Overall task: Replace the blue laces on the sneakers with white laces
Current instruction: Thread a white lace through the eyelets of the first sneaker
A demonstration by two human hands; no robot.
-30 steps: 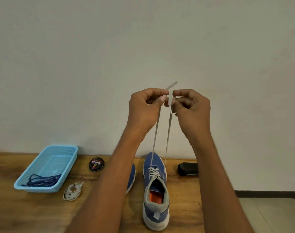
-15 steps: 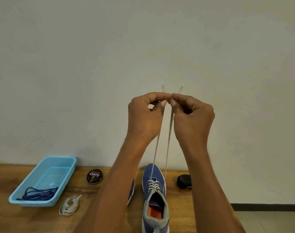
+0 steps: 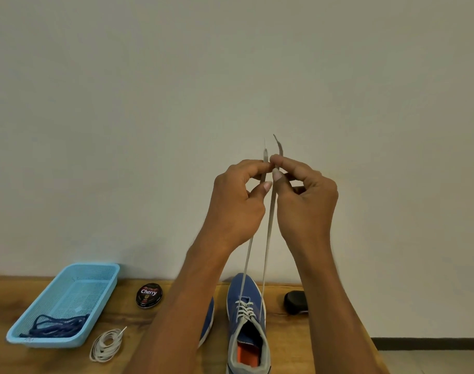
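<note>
Both hands are raised together at twelve o'clock above the sneaker (image 3: 246, 306) on the table (image 3: 297, 346). Left hand (image 3: 237, 206) and right hand (image 3: 306, 203) each pinch one end of the white lace (image 3: 268, 233), pulled taut. Blue laces (image 3: 57, 325) lie in the basket (image 3: 22, 337) at nine o'clock.

light: soft, even, dim-ish | shadows: faint under blue mesh-fabric sneaker (image 3: 245, 298) | focus: sharp, edges slightly bowed

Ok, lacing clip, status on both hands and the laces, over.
Left hand and right hand each pinch a white lace end, raised. Lower eyelets of sneaker laced. Nothing obstructing.
</note>
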